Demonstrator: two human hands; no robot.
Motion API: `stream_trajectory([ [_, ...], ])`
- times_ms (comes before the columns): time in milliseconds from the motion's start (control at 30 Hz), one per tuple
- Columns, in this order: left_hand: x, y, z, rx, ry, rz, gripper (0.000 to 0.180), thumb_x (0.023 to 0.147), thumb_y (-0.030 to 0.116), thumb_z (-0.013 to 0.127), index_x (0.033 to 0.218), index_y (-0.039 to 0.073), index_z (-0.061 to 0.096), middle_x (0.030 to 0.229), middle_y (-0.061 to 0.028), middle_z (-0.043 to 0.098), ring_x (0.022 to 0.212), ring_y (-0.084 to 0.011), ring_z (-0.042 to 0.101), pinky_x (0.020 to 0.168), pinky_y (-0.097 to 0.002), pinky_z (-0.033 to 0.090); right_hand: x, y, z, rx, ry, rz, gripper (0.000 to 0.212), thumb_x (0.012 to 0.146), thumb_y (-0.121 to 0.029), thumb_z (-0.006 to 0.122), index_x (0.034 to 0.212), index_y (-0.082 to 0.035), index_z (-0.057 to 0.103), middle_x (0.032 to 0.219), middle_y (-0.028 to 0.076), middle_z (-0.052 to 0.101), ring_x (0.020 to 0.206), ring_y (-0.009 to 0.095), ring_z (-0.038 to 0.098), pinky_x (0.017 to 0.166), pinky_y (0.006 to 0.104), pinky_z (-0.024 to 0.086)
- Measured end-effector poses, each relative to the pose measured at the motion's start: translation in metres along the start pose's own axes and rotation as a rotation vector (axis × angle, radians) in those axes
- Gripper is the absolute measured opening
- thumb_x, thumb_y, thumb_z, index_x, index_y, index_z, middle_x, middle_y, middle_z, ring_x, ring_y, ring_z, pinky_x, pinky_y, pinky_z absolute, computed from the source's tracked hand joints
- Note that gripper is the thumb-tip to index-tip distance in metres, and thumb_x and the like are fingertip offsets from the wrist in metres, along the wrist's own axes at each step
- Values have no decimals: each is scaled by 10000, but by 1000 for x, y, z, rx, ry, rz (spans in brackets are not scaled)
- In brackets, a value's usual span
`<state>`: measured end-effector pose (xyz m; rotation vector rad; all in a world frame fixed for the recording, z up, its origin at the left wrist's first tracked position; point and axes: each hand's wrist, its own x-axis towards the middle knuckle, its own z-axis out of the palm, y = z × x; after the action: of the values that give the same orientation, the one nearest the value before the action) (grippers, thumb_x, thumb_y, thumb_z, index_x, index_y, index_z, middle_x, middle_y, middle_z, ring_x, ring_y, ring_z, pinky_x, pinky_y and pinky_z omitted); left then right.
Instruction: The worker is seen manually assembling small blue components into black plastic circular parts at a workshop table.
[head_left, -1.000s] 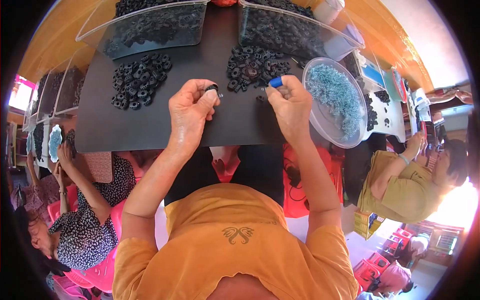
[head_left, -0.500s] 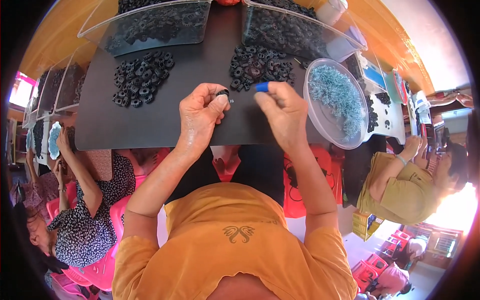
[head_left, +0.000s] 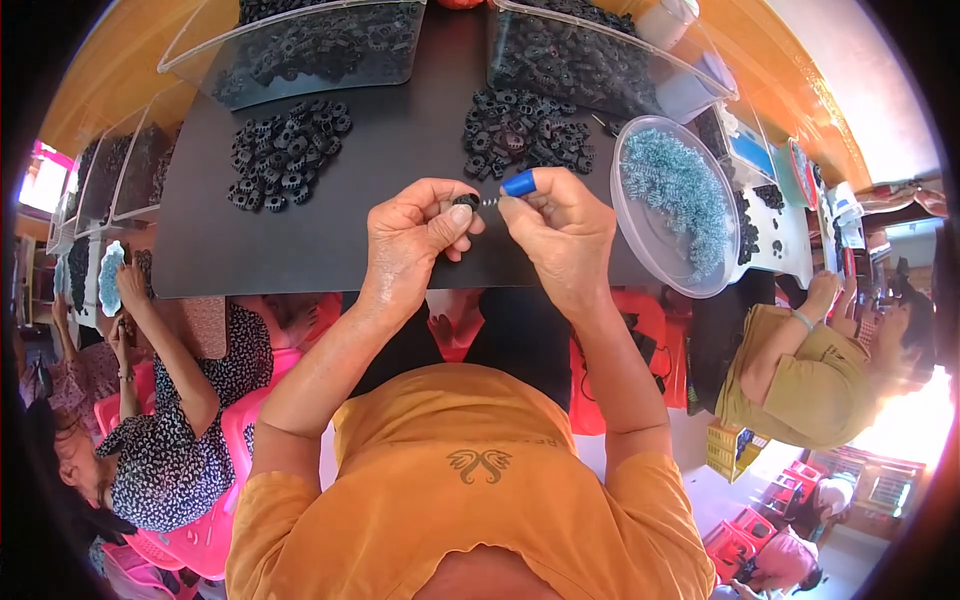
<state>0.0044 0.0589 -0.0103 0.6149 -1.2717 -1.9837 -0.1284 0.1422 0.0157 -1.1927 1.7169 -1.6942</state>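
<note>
My left hand (head_left: 420,222) pinches a small black plastic part (head_left: 466,201) between thumb and fingers. A small metal coil spring (head_left: 490,202) spans the gap from that part to my right hand (head_left: 562,225), whose thumb and fingertips are closed on its far end. Blue tape (head_left: 519,184) wraps one right fingertip. Both hands are just above the dark table (head_left: 400,130), near its front edge. Whether the spring sits inside the part or only touches it, I cannot tell.
Loose black parts lie in a left pile (head_left: 285,155) and a right pile (head_left: 525,135). Behind them stand clear bins, left (head_left: 320,65) and right (head_left: 590,75), of similar parts. A round clear tub (head_left: 650,270) of bluish springs is at right. People sit working on both sides.
My right hand has closed its fingers and moved left, with the spring now visible in its pinch. My left hand has shifted slightly right, bringing the black part up to the spring.
</note>
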Motion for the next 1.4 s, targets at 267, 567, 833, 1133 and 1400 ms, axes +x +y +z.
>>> stream_trajectory([
  [267, -2, -1, 0, 45, -44, 3, 156, 884, 69, 629, 1016, -13, 629, 772, -35, 647, 623, -51, 539, 557, -176, 450, -1, -7, 4, -8, -93, 60, 97, 835, 71, 606, 906, 5, 616, 803, -5, 607, 714, 33, 557, 622, 185, 442],
  [567, 0, -2, -6, -58, -51, -35, 141, 883, 42, 616, 1000, -35, 625, 783, -70, 657, 610, -74, 554, 568, -197, 472, -7, 0, -8, -284, 22, -249, 155, 747, 40, 652, 896, -2, 649, 781, 94, 590, 717, 197, 580, 650, 304, 459],
  [833, 0, -4, -12, -97, -48, -19, 140, 885, 14, 594, 1009, -41, 626, 798, -102, 668, 608, -91, 560, 576, -208, 477, 11, 24, -38, -773, 99, -376, 175, 740, -8, 694, 910, -7, 649, 783, 77, 582, 696, 185, 548, 621, 298, 444],
  [1133, -1, -4, -12, -59, -65, -13, 181, 874, 66, 626, 1016, -46, 623, 808, -116, 663, 607, -111, 557, 581, -217, 464, 15, 34, -25, -1104, -9, -487, 139, 700, -36, 692, 799, -16, 598, 781, 100, 525, 760, 292, 522, 645, 395, 433],
  [1400, -1, -4, -11, -44, -61, -9, 181, 870, 64, 629, 1015, -44, 621, 803, -109, 662, 605, -103, 552, 584, -213, 462, 15, 39, -24, -1029, 44, -567, 155, 710, -42, 685, 808, -14, 568, 765, 112, 537, 725, 299, 530, 620, 401, 439],
])
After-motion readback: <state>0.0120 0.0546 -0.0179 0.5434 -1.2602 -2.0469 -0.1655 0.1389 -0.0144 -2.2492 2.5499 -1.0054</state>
